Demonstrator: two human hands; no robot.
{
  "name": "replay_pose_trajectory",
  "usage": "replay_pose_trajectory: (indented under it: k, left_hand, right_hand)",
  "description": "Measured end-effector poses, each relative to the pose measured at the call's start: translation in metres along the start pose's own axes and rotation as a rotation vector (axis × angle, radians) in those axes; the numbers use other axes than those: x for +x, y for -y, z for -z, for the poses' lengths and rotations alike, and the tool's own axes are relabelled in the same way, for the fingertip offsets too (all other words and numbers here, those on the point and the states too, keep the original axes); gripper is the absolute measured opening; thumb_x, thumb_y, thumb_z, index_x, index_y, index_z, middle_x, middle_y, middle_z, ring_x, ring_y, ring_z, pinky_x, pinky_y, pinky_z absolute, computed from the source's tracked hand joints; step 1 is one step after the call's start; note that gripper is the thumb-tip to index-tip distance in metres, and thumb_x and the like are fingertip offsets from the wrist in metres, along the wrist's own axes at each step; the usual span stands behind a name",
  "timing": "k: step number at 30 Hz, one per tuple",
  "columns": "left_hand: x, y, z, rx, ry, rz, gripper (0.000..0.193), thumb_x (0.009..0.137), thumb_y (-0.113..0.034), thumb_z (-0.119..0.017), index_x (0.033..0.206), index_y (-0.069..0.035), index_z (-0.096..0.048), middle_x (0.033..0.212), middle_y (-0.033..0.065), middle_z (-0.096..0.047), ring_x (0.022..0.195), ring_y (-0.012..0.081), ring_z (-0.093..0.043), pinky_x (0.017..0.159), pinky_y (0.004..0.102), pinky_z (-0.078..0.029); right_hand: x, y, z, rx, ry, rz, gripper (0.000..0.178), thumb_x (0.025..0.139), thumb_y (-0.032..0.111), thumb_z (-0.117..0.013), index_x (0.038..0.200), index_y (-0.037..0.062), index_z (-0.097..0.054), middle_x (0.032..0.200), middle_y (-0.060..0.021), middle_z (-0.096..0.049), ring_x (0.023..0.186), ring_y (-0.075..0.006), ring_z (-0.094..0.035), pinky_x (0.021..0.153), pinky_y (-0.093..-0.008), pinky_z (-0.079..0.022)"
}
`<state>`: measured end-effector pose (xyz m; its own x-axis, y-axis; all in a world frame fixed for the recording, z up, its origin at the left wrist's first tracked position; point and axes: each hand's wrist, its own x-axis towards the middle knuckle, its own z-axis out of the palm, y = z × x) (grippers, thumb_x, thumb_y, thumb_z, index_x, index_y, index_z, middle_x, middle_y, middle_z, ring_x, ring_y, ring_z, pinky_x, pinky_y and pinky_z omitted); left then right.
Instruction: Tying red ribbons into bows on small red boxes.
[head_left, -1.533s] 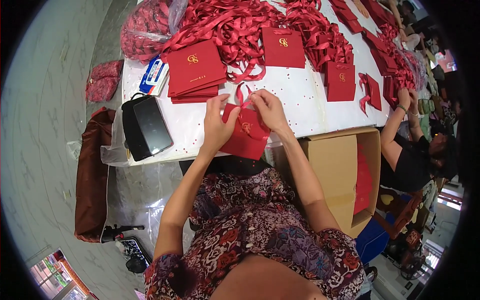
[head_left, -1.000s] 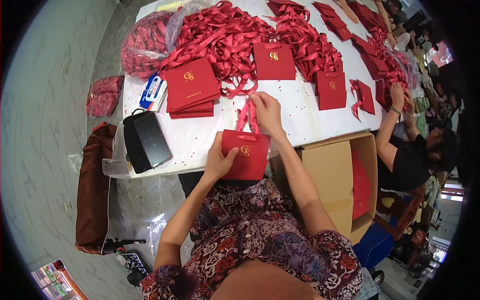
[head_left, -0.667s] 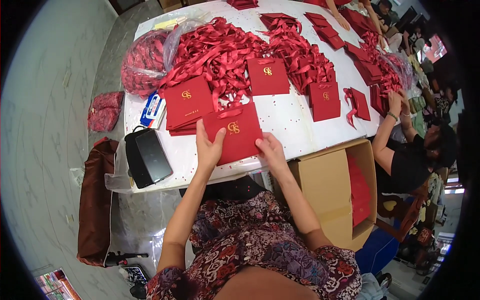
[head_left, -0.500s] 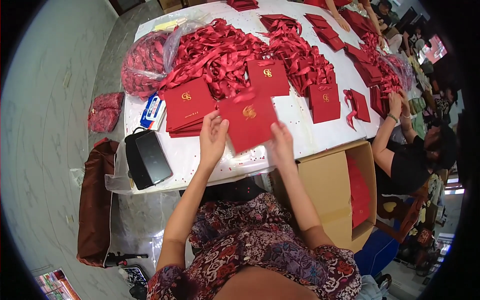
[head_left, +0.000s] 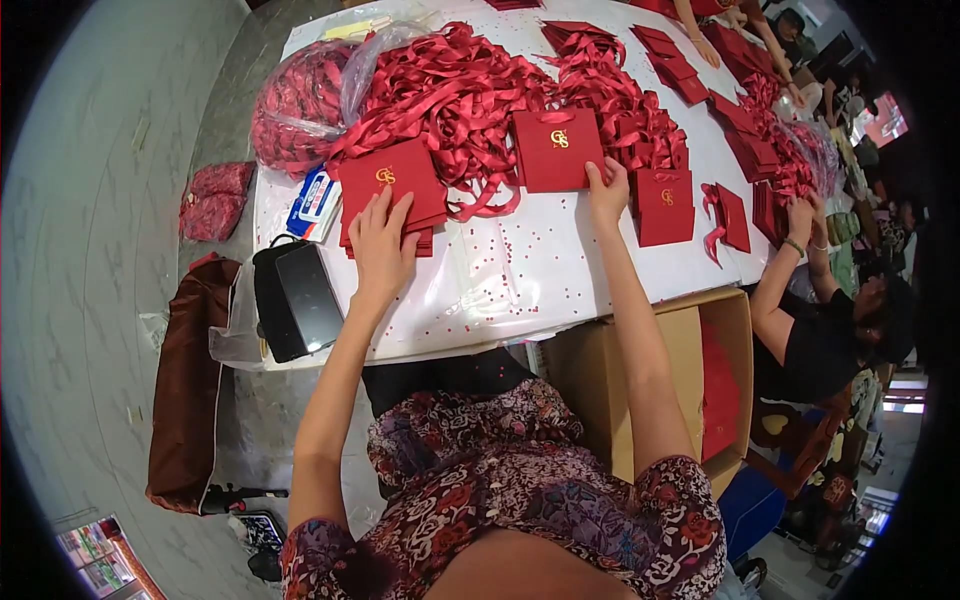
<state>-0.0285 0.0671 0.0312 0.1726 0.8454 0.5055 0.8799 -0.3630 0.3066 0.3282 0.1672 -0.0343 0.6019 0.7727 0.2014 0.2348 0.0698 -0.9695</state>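
My left hand [head_left: 382, 245] lies with spread fingers on a stack of flat red paper gift bags [head_left: 415, 165] at the left of the table. A gold emblem is printed on the top one. My right hand [head_left: 607, 195] has its thumb and fingers at the lower right corner of another red gift bag [head_left: 552, 160], which lies flat in the middle; its fingertips are partly hidden. Behind both hands is a big heap of loose red ribbons [head_left: 460, 90]. To the right of my right hand stands a further red bag [head_left: 664, 215] with ribbons behind it.
A phone [head_left: 308, 295] on a black case and a blue-and-white packet [head_left: 314, 205] lie at the left edge. Red dots speckle the white table [head_left: 480, 290]. Below its edge stands an open cardboard box [head_left: 650, 390]. A co-worker [head_left: 830, 310] handles ribbons at the right.
The red bag held between both hands now lies in the middle. My left hand has moved left onto the stack; my right hand has moved up and right.
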Motion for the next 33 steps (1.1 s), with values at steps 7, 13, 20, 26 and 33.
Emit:
replay_pose_trajectory:
  k: [7,13,20,26,33]
  left_hand:
    - [-0.002,0.01,-0.003,0.022,0.08,-0.012,0.052,0.079,-0.006,-0.068,0.13,-0.012,-0.061,0.133,0.0116,-0.058,0.116,0.0282,-0.052,0.098,0.0421,-0.035]
    - [-0.007,0.0,0.009,-0.06,0.038,-0.065,0.045,0.074,-0.002,-0.067,0.117,-0.012,-0.068,0.121,0.0081,-0.066,0.109,0.0265,-0.055,0.094,0.0409,-0.038]
    - [-0.054,-0.042,0.027,-0.089,-0.019,-0.248,0.041,0.07,-0.004,-0.067,0.109,-0.016,-0.072,0.114,0.0026,-0.067,0.099,0.0245,-0.058,0.082,0.0388,-0.045]
    - [-0.13,-0.079,0.016,-0.203,0.224,-0.268,0.047,0.072,-0.006,-0.064,0.118,-0.013,-0.067,0.123,0.0048,-0.062,0.103,0.0273,-0.055,0.085,0.0416,-0.045]
    - [-0.151,-0.084,0.004,-0.219,0.259,-0.185,0.046,0.072,-0.006,-0.066,0.118,-0.01,-0.067,0.122,0.006,-0.062,0.104,0.0278,-0.055,0.086,0.0406,-0.045]
  right_hand:
    - [-0.048,0.04,0.006,-0.468,0.033,0.639,0.025,0.081,0.008,-0.068,0.106,0.0068,-0.064,0.106,-0.0135,-0.058,0.099,-0.0335,-0.055,0.086,-0.044,-0.043]
    - [-0.108,0.062,-0.027,-0.411,0.475,0.76,0.013,0.078,0.007,-0.072,0.09,0.0094,-0.067,0.094,-0.0084,-0.057,0.091,-0.0288,-0.054,0.079,-0.0416,-0.042]
    - [-0.114,0.043,-0.022,-0.415,0.512,0.795,0.008,0.08,0.009,-0.071,0.087,0.0078,-0.067,0.091,-0.0083,-0.057,0.09,-0.0288,-0.054,0.077,-0.0412,-0.042]
    - [-0.139,0.043,0.025,-0.426,0.487,0.698,0.007,0.083,0.011,-0.07,0.086,0.0064,-0.066,0.09,-0.0091,-0.059,0.087,-0.0306,-0.056,0.075,-0.0418,-0.043]
    - [-0.155,0.053,0.054,-0.542,0.454,0.615,0.012,0.08,0.01,-0.073,0.09,0.0061,-0.068,0.091,-0.0088,-0.06,0.088,-0.0302,-0.056,0.074,-0.0417,-0.044]
